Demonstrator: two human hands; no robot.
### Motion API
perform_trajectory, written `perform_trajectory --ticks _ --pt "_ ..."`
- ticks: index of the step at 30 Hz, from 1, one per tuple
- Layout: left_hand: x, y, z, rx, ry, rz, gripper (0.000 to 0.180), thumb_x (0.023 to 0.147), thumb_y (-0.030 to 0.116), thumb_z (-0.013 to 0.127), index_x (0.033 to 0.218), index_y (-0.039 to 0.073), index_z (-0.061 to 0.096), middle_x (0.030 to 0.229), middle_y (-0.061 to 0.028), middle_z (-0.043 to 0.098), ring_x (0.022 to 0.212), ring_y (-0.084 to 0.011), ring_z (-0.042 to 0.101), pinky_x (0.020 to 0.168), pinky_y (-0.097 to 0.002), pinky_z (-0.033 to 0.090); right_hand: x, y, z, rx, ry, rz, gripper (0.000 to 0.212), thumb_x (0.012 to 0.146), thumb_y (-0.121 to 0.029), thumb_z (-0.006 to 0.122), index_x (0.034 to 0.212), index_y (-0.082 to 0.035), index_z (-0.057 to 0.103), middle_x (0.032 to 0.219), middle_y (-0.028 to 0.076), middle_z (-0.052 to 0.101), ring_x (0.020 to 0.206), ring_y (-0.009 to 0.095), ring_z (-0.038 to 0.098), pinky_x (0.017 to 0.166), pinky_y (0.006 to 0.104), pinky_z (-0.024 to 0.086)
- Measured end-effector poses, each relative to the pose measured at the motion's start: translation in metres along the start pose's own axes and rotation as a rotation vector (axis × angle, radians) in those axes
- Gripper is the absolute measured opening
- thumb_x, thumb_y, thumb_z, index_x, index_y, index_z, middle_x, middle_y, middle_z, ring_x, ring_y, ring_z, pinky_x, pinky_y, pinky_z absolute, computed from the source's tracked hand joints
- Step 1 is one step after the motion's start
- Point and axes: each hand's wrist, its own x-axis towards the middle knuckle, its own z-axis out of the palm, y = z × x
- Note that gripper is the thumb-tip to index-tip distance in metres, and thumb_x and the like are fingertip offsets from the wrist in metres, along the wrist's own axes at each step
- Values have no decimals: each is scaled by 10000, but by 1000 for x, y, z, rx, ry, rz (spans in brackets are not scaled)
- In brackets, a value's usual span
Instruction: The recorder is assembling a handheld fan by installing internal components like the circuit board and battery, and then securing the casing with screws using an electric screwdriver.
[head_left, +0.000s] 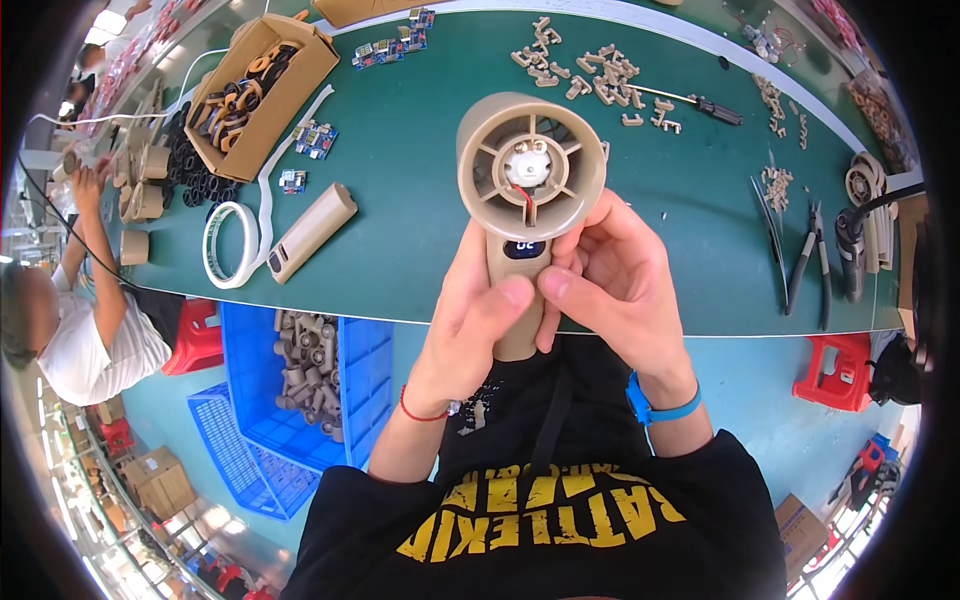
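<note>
A beige handheld fan (478,160) is held upright in front of me, above the table's near edge. Its round head is uncovered and shows a white motor hub (527,168), spokes and a red wire. A small dark display (524,249) is lit on the neck. My left hand (468,315) is closed around the handle, thumb on its front. My right hand (625,285) is also closed on it, with its thumb against the handle's right side and fingertips by the neck. The palms hide part of the handle.
On the green table (420,150) lie a beige handle shell (313,232), a tape roll (208,245), a carton of rings (315,65), small beige parts (610,75), a screwdriver (715,110) and pliers (822,265). A blue crate (365,390) stands below left. A co-worker (95,340) sits left.
</note>
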Motion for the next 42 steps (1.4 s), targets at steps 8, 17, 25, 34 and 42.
perform_trajectory --ticks 8,17,25,34,42 --pt "-1 3 1 -17 -37 -61 683 845 210 529 1395 -28 199 1120 -119 461 678 -132 534 578 -249 460 0 -1 2 -8 52 25 164 832 43 622 913 -8 489 819 23 509 659 45 526 456 187 502" --pt "-1 1 -1 30 7 -56 583 903 295 486 1346 -29 290 1021 -117 512 676 -121 532 523 -236 452 -4 -3 4 -48 46 27 168 831 37 631 907 -13 489 811 24 524 662 48 539 489 195 507" --pt "-2 -6 0 57 40 38 496 941 289 447 1309 -22 329 979 -115 533 565 -118 521 494 -234 434 -11 -4 -1 -124 14 -21 162 846 65 590 981 17 515 886 51 528 747 97 554 570 234 558" --pt "1 0 2 28 95 43 576 920 394 502 1266 -44 358 763 -116 500 490 -166 521 444 -270 454 -34 -38 -37 -737 253 -195 173 804 75 596 962 5 607 921 46 598 824 117 580 752 244 463" --pt "6 -2 6 -65 120 37 662 871 348 565 1332 -62 324 727 -105 475 433 -191 522 368 -301 476 -50 -75 -102 -1805 695 -181 224 844 -77 630 1063 -33 607 948 98 615 778 214 575 716 322 464"
